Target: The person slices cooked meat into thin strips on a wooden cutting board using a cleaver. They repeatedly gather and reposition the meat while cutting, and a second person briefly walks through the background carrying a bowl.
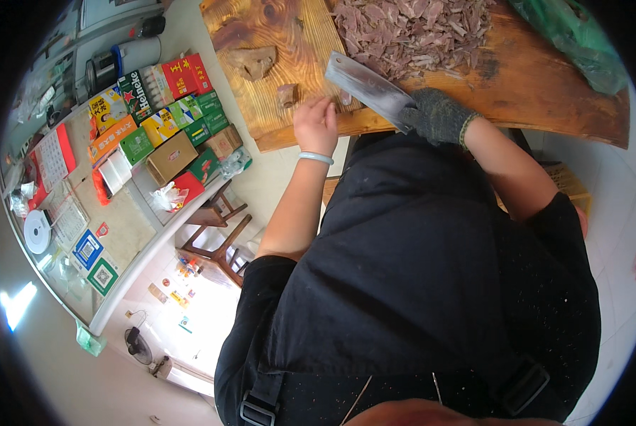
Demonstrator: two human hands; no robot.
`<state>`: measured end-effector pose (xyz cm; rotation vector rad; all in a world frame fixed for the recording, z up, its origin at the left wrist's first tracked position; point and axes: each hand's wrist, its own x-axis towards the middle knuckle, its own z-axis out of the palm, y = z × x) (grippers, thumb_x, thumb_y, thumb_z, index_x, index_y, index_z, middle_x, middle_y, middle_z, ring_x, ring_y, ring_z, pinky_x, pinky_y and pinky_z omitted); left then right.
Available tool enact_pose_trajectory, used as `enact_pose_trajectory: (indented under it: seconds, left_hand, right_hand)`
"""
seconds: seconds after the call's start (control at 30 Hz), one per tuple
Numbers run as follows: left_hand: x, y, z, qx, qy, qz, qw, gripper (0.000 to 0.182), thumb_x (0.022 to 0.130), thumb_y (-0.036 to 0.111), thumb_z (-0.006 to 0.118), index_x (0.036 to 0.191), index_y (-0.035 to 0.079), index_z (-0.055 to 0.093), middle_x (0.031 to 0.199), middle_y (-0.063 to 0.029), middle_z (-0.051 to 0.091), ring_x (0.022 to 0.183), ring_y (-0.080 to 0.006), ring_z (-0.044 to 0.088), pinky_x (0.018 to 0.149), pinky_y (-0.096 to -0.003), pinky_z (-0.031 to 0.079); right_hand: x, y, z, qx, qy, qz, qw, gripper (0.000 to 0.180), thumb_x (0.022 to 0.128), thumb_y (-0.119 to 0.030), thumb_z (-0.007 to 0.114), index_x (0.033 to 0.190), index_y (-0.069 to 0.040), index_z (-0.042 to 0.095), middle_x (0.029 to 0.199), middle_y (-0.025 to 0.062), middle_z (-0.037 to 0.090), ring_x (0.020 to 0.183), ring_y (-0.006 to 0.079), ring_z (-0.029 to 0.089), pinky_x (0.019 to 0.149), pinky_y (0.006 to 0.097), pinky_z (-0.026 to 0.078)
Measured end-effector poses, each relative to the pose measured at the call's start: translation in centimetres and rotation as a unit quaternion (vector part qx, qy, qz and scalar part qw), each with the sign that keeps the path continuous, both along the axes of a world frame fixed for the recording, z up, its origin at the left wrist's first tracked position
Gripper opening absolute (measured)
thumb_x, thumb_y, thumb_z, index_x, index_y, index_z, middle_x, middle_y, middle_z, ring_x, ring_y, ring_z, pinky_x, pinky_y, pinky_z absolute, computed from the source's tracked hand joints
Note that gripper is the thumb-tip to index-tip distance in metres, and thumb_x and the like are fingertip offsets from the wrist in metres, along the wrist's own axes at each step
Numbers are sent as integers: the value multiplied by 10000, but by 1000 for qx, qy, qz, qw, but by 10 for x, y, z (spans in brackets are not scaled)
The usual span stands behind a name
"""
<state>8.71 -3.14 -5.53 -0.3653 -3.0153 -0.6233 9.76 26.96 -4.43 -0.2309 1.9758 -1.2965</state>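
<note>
My right hand [439, 116], in a dark grey knit glove, grips a cleaver [370, 87] by its handle. The broad blade points up and left across the edge of a wooden cutting board [307, 40]. My left hand [316, 125], bare with a pale bangle [316, 157] at the wrist, is at the board's near edge, fingers bent. What lies under those fingers is hidden. Just left of them sits a small chunk of cooked meat [287, 95]; a thin slice [345, 97] lies to their right. Farther back on the board rests a larger brown piece of meat [252, 62].
A large heap of sliced meat [414, 32] covers the wooden table [541, 88] beside the board. A green plastic bag [573, 42] lies at the far right. To the left, a counter [131, 229] carries several cartons [171, 158]; a wooden stool [217, 234] stands below it.
</note>
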Motion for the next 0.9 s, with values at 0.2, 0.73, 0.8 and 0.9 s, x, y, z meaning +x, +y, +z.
enact_pose_trajectory:
  seconds: [0.2,0.73,0.8,0.9]
  left_hand:
    - [16,-4,3,-151,-2,-202,968,534,851,234,741,1359,99,643,1423,-48,608,1314,-321,527,1039,-481,432]
    - [23,3,1,-123,-11,-141,982,506,825,234,782,1313,174,665,1385,-130,519,1312,-375,465,1062,-505,374]
    - [21,4,1,-120,1,-135,984,471,823,226,784,1280,173,682,1367,-137,525,1291,-374,478,1057,-500,380]
    - [19,4,0,-108,-1,-136,985,426,824,217,785,1239,171,697,1353,-145,529,1271,-376,492,1045,-500,390]
  right_hand:
    - [-14,-4,-6,-23,-201,9,979,390,997,-376,609,937,8,650,628,96,590,425,211,556,453,376,471]
    - [-22,-4,-33,-46,-289,-18,956,512,997,-356,637,1130,139,631,665,156,629,441,246,592,427,393,476]
    - [-22,-4,-34,-32,-271,-2,962,524,997,-368,634,1129,139,634,668,167,645,442,250,602,439,399,487]
    - [-21,-2,-36,-18,-250,22,968,521,999,-377,622,1138,125,637,666,166,649,439,247,603,457,397,493]
